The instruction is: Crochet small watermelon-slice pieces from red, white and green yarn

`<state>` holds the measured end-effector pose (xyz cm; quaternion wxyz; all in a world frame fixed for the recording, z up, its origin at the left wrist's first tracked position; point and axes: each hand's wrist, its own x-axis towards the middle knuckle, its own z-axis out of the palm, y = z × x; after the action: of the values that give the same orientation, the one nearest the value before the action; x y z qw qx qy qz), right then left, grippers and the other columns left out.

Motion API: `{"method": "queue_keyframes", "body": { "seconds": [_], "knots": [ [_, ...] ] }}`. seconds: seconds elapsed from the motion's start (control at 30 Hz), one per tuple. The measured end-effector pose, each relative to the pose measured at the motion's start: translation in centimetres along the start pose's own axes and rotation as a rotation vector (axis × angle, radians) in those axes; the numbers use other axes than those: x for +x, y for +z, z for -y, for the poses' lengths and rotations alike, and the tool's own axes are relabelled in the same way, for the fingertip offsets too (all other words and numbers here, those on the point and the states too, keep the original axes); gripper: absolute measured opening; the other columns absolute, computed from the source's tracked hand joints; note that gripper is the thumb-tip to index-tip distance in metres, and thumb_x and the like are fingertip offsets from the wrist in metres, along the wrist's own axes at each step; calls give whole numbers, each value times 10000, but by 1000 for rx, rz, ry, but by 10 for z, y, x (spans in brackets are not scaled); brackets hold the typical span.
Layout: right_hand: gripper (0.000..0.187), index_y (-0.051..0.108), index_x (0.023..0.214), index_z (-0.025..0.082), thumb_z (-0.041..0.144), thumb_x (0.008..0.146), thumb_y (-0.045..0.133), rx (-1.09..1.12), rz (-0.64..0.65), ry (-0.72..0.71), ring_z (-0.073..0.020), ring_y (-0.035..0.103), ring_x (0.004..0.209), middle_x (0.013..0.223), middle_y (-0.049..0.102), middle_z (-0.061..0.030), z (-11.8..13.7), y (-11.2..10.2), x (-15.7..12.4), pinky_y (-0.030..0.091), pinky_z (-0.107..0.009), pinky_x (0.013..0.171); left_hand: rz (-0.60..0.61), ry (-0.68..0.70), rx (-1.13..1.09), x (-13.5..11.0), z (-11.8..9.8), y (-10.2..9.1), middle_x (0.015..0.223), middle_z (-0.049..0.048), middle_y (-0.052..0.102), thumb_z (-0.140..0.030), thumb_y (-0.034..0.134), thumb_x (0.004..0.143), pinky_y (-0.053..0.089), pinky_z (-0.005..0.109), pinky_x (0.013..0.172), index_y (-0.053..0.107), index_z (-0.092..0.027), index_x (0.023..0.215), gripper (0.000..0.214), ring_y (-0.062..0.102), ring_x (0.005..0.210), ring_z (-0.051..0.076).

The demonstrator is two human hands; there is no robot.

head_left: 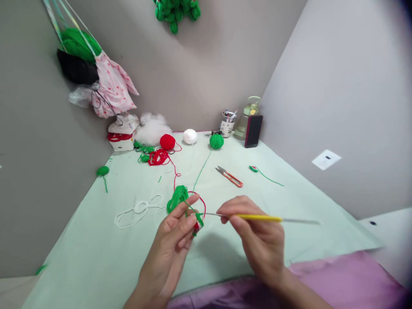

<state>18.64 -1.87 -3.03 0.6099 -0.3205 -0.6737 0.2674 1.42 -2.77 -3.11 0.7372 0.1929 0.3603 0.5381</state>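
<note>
My left hand (pixel 175 234) pinches a small green and red crochet piece (pixel 198 221) above the pale green table cover (pixel 96 249). Green yarn runs from the piece up to a green yarn ball (pixel 216 141) at the back. My right hand (pixel 257 236) grips a crochet hook with a yellow handle (pixel 257 217), its metal tip pointing left into the piece. A bunch of green yarn (pixel 177 197) and a red strand loop lie just behind my left fingers.
Orange-handled snips (pixel 229 176) lie behind my hands. At the back are a red yarn ball (pixel 167 141), a white ball (pixel 190 136), stuffing (pixel 152 128), a pen cup (pixel 227 123), a bottle (pixel 246 120) and a phone (pixel 253 131). White cord (pixel 138 210) lies left. Purple cloth (pixel 322 283) covers my lap.
</note>
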Motion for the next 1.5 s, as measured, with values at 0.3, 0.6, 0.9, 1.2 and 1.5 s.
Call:
{"method": "queue_keyframes", "body": {
  "seconds": [0.3, 0.6, 0.9, 1.2, 1.5],
  "knots": [
    [139, 865, 1022, 276, 311, 1026, 730, 300, 38, 265, -159, 719, 807, 894, 788, -35, -3, 6, 3, 587, -271, 754, -35, 149, 265, -8, 5, 3, 859, -10, 696, -371, 931, 814, 468, 194, 683, 820, -326, 1265, 467, 600, 787, 126],
    [202, 817, 990, 230, 387, 1041, 700, 457, 21, 416, -160, 732, 767, 888, 781, -36, -6, 0, 2, 614, -298, 774, -58, 171, 269, -13, -3, 10, 848, -6, 658, -354, 933, 795, 432, 218, 655, 842, -289, 1191, 411, 553, 758, 130],
    [176, 848, 1022, 253, 334, 1048, 695, 313, 23, 252, -149, 700, 750, 874, 748, -35, -4, 4, 4, 594, -280, 718, -45, 109, 281, -9, 5, 5, 880, 9, 630, -368, 915, 813, 343, 221, 560, 807, -291, 1270, 476, 513, 772, 144],
    [176, 829, 1020, 262, 298, 1068, 664, 245, -68, 226, -146, 716, 720, 834, 749, -19, -2, 0, 0, 597, -275, 702, -59, 100, 243, -9, 2, 6, 751, -13, 601, -402, 919, 803, 352, 222, 599, 831, -221, 970, 262, 456, 650, 114],
    [186, 829, 1042, 257, 284, 1075, 647, 263, -36, 179, -165, 717, 736, 884, 753, -41, 1, 1, 0, 616, -308, 696, -17, 91, 236, -8, 1, 2, 741, -17, 603, -401, 904, 833, 316, 214, 569, 813, -228, 932, 219, 412, 617, 100]
  ]
}}
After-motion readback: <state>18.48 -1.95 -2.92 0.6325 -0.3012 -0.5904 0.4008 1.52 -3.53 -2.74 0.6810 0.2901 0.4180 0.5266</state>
